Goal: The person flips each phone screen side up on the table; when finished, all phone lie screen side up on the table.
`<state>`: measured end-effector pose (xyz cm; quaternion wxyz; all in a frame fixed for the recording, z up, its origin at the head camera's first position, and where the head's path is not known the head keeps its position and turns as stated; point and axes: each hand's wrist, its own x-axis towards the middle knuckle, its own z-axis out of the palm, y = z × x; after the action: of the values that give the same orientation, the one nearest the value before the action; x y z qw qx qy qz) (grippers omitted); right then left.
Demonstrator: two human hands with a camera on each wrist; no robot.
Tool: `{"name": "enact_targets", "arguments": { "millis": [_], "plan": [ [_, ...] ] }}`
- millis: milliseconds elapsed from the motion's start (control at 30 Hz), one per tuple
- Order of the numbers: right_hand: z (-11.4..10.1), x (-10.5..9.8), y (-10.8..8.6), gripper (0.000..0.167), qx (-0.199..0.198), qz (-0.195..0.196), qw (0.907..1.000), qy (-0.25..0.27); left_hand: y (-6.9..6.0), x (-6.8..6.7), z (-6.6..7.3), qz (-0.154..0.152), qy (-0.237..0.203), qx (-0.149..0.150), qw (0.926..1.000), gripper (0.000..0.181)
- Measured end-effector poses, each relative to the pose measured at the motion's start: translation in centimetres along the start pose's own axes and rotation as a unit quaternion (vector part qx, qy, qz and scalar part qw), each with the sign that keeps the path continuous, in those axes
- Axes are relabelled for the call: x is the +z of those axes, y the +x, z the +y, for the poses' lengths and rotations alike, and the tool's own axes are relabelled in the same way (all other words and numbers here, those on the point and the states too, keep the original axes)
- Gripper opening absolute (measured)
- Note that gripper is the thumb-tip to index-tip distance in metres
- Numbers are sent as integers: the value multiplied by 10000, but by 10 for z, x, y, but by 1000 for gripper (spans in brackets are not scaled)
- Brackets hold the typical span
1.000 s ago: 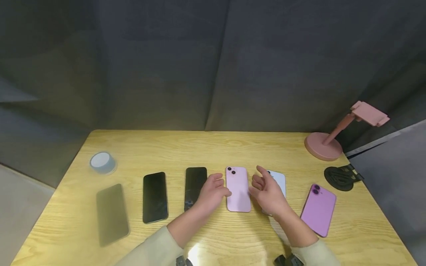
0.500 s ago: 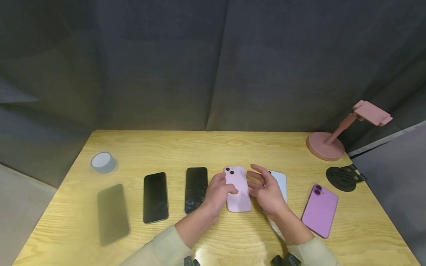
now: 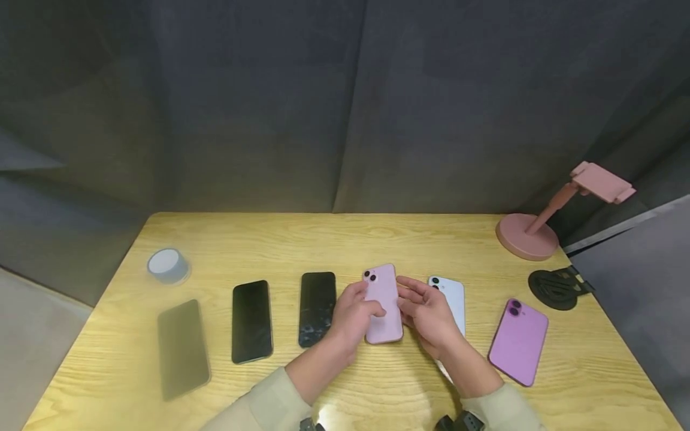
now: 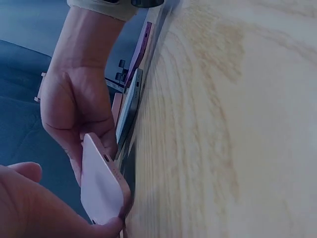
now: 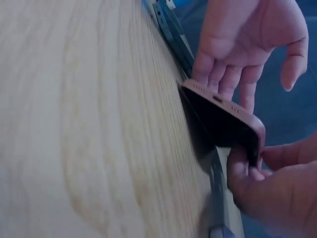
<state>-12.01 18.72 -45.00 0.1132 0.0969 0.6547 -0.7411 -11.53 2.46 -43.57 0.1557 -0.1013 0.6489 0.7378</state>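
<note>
1. The left hand point(image 3: 349, 316) touches the left edge of a light pink phone point(image 3: 385, 292), thumb over its back.
2. The right hand point(image 3: 428, 316) holds that phone's right edge.
3. Left of the hands lie two dark phones point(image 3: 252, 322), then a hazy grey-green slab point(image 3: 184, 350).
4. A pale blue phone point(image 3: 453, 299), camera side up, lies partly beneath the right hand and forearm; a purple phone point(image 3: 518, 344) lies farther right.
5. A round pale container point(image 3: 168, 266) stands at the far left of the wooden table point(image 3: 259, 248).
6. A pink stand point(image 3: 527, 237) and a flat black object point(image 3: 554, 289) occupy the right edge.
7. Dark fabric point(image 3: 259, 108) hangs behind.
</note>
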Motion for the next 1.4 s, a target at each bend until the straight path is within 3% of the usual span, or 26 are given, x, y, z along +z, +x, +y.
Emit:
{"name": "enact_targets", "arguments": {
  "millis": [167,400,600,667,767,867,967,1067,1200,1400],
  "plan": [
    [7,2,1,44,-78,-308,9993,211,-1,0,0,-136,-21,82,9999,73],
    [19,14,1,45,-530,-269,9946,-847,-3,-1,0,-217,-22,159,9996,67],
    [20,24,0,42,-1248,18,9693,-2117,0,-1,-3,10,293,251,9993,58],
    [19,28,0,42,-1324,149,9613,-2412,0,-1,-5,108,287,267,9992,56],
    [16,29,0,54,-1104,295,9682,-2225,1,-1,-7,156,-64,271,9995,56],
    [14,26,-2,67,-677,469,9844,-1553,2,-1,-9,112,-355,300,9989,60],
    [14,21,-2,66,-430,630,9915,-1058,1,-2,-10,108,-395,295,9987,59],
    [16,17,-1,60,-389,782,9908,-1032,1,-1,-10,225,-143,375,9989,56],
    [18,15,0,59,-551,875,9841,-1444,-1,-1,-8,415,274,417,9979,55],
    [13,14,-2,59,-759,807,9668,-2303,-5,-2,-9,167,278,331,9989,55]
  ]
}}
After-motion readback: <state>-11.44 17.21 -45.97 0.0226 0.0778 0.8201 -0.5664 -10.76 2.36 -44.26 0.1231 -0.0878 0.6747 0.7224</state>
